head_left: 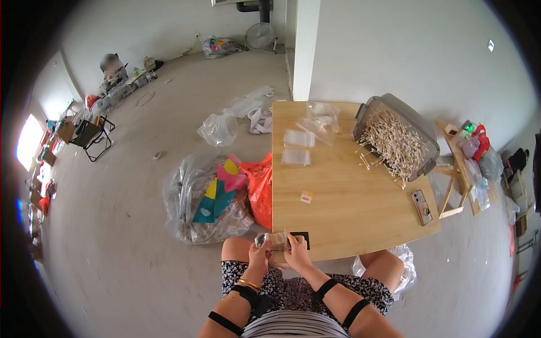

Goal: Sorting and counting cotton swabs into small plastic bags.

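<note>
Small clear plastic packet of pale wooden sticks, being held at the near edge of the light wooden table, long axis lying left to right. The left hand and right hand are pinching its two ends, apparently closing it; sealing calls for an even press. Farther off, flat clear bags and a grey tub of sticks are waiting.

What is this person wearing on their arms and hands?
Both forearms are bare, without sleeves or gloves. The left hand has gold bangles at the wrist and black straps on the forearm. The right hand has black straps further up the forearm.
</note>
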`<state>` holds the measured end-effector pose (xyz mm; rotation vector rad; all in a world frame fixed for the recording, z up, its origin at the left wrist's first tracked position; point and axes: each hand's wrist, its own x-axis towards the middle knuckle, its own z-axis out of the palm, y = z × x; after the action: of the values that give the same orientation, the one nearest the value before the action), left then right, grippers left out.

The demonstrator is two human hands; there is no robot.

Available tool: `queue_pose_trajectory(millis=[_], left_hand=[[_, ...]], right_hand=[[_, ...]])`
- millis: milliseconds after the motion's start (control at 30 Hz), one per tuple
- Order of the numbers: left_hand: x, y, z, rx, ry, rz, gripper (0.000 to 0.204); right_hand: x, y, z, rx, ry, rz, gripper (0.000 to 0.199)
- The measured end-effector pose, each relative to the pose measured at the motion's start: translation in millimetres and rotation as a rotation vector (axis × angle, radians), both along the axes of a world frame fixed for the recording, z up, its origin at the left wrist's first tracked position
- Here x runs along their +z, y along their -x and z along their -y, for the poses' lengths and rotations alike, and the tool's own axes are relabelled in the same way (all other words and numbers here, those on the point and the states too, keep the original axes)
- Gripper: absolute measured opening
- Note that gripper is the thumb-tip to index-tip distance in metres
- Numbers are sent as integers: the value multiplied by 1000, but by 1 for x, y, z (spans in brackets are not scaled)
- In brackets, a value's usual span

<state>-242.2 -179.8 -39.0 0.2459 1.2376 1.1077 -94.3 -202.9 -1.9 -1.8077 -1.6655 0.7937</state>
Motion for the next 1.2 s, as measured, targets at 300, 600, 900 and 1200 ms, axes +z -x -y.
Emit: queue_pose_trajectory(millis=[300, 600, 900, 1200], left_hand=[[9, -4, 3, 76, -5, 131, 23], [1, -6, 8, 87, 14, 140, 29], [10, -6, 0, 66, 25, 190, 29], [26, 36, 3, 69, 22, 130, 29]], right_hand=[[-10, 57, -5, -325, 85, -109, 51], [-13, 5, -4, -135, 120, -256, 35], [-6, 3, -16, -81, 364, -351, 27], [12, 39, -28, -20, 611, -730, 27]])
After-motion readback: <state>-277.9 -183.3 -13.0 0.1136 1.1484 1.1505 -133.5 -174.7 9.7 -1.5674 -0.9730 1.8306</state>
